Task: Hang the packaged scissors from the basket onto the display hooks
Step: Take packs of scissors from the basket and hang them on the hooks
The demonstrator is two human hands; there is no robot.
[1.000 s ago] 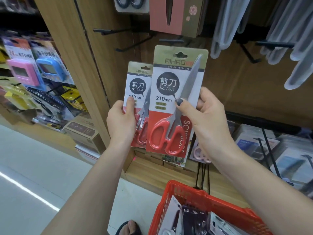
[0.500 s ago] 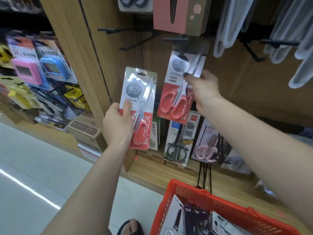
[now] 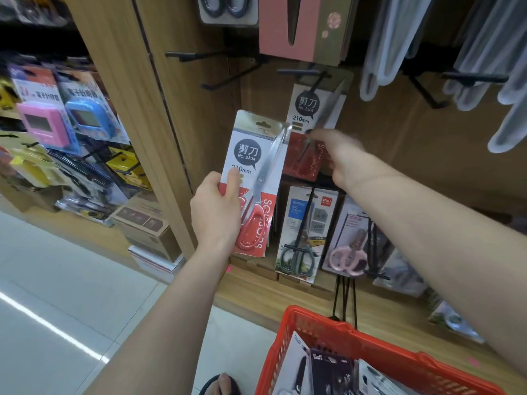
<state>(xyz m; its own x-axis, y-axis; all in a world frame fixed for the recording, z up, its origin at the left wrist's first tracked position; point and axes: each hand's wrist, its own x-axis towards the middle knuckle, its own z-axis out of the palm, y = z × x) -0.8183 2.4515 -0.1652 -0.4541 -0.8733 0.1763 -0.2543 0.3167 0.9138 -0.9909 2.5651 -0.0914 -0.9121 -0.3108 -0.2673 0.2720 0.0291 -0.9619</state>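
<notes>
My left hand (image 3: 216, 212) grips a carded pair of red-handled scissors (image 3: 256, 155) by its lower left edge, upright in front of the wooden display panel. A second identical pack (image 3: 306, 106) hangs on a black hook (image 3: 302, 72) further back and to the right. My right hand (image 3: 345, 158) is motion-blurred in front of that pack's red lower part, fingers stretched out towards it. The red basket (image 3: 356, 334) sits low in view with several packaged items inside.
Two bare black hooks (image 3: 182, 54) (image 3: 216, 86) stick out of the panel up left. Other scissor packs (image 3: 302, 229) (image 3: 350, 252) hang below over a wooden ledge. A pink pack (image 3: 288, 27) hangs above. Shelves of timers stand at left.
The right hand has put its pack onto the hook and dropped lower along it. The left hand lifted its pack slightly up and right.
</notes>
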